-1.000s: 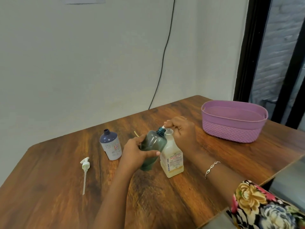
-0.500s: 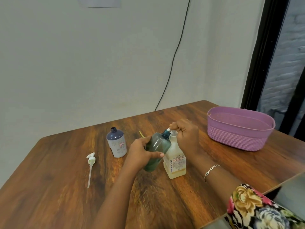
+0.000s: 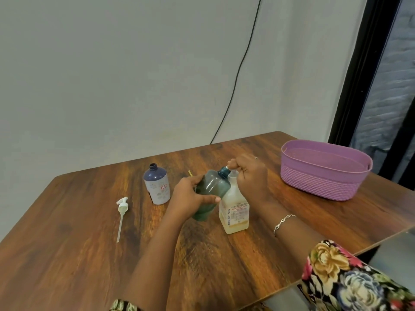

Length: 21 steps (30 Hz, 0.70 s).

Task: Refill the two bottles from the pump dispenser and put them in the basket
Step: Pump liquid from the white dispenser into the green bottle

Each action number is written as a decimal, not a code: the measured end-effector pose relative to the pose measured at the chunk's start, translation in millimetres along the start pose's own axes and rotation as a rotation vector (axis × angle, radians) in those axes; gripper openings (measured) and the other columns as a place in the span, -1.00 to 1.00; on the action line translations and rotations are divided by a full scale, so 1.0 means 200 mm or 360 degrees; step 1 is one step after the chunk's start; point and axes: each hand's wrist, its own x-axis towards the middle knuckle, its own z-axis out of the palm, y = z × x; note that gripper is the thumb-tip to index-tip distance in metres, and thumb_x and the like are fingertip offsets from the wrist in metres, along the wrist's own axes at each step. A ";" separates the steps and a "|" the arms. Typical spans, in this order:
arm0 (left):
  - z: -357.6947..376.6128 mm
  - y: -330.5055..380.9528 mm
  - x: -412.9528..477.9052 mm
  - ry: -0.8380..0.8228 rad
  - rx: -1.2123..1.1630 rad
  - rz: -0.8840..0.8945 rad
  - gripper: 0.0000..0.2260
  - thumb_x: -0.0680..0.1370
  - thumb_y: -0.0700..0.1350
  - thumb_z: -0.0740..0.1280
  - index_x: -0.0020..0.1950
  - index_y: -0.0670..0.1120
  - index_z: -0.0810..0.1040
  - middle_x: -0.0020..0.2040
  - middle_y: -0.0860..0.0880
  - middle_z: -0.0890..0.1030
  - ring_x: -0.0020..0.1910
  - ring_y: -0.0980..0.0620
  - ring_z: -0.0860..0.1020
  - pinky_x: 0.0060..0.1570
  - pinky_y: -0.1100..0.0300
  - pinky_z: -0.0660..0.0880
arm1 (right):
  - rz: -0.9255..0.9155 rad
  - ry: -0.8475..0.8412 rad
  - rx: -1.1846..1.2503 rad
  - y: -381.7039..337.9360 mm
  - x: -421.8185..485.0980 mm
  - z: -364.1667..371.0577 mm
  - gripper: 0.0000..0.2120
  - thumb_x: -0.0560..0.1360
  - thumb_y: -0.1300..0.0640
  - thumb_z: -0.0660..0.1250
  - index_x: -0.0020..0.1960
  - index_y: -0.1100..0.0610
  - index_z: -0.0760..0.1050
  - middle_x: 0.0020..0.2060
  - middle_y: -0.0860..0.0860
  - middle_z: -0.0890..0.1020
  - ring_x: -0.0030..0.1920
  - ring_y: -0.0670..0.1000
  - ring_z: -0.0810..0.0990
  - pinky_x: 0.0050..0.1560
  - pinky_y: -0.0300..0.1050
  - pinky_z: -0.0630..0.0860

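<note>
Hardly anything has moved: your left hand (image 3: 190,196) keeps its fingers wrapped round the tilted green bottle (image 3: 212,191), neck at the nozzle. Your right hand (image 3: 249,176) stays curled over the head of the pump dispenser (image 3: 234,212). You're filling bottle one, I'd say. Next calls for steady strokes, with the mouth kept under the spout. The bottle is smooth, translucent and round-shouldered; the dispenser is squarish and pale. The blue bottle (image 3: 157,185) waits uncapped at ten o'clock, and the woven-look basket (image 3: 318,182) sits at two o'clock on the bench (image 3: 67,254).

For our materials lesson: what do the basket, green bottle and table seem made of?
Basket: matte lilac plastic, likely, with moulded weave.
Green bottle: translucent glossy plastic; light glints on it.
Table: wood or wood-look laminate; grain shows, slight sheen.
</note>
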 end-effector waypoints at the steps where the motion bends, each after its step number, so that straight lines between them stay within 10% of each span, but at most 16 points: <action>1: 0.00 0.01 0.00 0.0004 -0.0002 0.0006 -0.24 0.30 -0.09 0.54 0.43 -0.12 0.31 0.33 -0.08 0.45 0.28 -0.05 0.42 0.24 0.07 0.38 | 0.0026 -0.0012 0.0025 -0.01 -0.01 -0.01 -0.77 0.30 0.43 0.19 -0.28 0.24 0.60 -0.33 0.08 0.65 -0.26 0.11 0.61 -0.25 0.07 0.56; 7: -0.02 0.07 0.02 0.0009 -0.0009 0.0034 -0.27 0.30 -0.10 0.54 0.41 -0.13 0.35 0.30 -0.07 0.49 0.23 -0.04 0.45 0.23 0.04 0.42 | 0.0187 -0.0405 -0.0088 -0.05 0.14 -0.12 -0.76 0.40 0.40 0.20 -0.18 0.25 0.64 -0.22 0.10 0.68 -0.19 0.05 0.60 -0.20 -0.30 0.45; 13: -0.03 0.03 0.01 -0.0021 0.0077 0.0036 -0.27 0.31 -0.12 0.53 0.43 -0.13 0.33 0.31 -0.07 0.47 0.25 -0.04 0.43 0.22 0.08 0.40 | -0.0029 -0.0107 -0.0064 -0.03 0.00 -0.03 -0.74 0.32 0.32 0.10 -0.34 0.24 0.57 -0.38 0.08 0.63 -0.33 0.12 0.59 -0.28 0.02 0.53; 21: -0.04 0.09 -0.01 -0.0014 0.0001 0.0071 -0.33 0.33 -0.13 0.52 0.39 -0.12 0.37 0.27 -0.06 0.50 0.16 0.01 0.44 0.22 0.05 0.41 | 0.0127 -0.0116 0.0178 -0.05 0.07 -0.07 -0.57 0.34 0.07 0.05 -0.23 0.26 0.64 -0.28 0.10 0.68 -0.24 0.06 0.63 -0.16 -0.07 0.56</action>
